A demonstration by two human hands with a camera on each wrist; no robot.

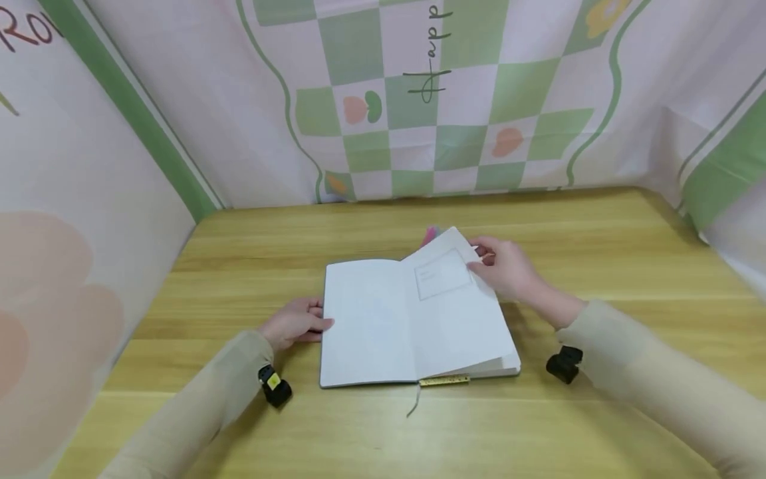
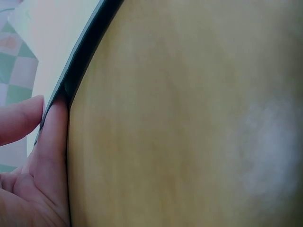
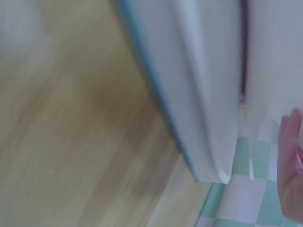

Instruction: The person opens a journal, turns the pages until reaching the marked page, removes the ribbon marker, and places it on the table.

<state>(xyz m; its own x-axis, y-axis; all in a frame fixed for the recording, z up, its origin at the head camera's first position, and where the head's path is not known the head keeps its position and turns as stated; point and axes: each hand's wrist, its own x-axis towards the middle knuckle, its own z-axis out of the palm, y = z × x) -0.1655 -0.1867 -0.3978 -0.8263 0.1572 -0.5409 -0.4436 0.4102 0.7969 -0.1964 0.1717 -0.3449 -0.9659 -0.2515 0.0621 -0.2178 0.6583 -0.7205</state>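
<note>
An open notebook (image 1: pixel 368 319) with a dark cover and white pages lies on the wooden table. My left hand (image 1: pixel 296 324) grips its left edge, thumb on top of the page and fingers under the cover, as the left wrist view also shows. At the upper right, my right hand (image 1: pixel 505 266) pinches a lifted page (image 1: pixel 461 326) near its outer edge. That page is raised at a slant and carries a printed rectangular frame. In the right wrist view, the page block (image 3: pixel 189 94) stands beside the blue-edged cover, with the right hand's fingers at the far right.
A yellow strip with ruler-like marks (image 1: pixel 445 380) pokes out under the notebook's lower edge, beside a grey ribbon (image 1: pixel 414 402). Something pink (image 1: pixel 429 235) shows behind the raised page. A checked green-and-white curtain (image 1: pixel 413 126) hangs along the table's back edge.
</note>
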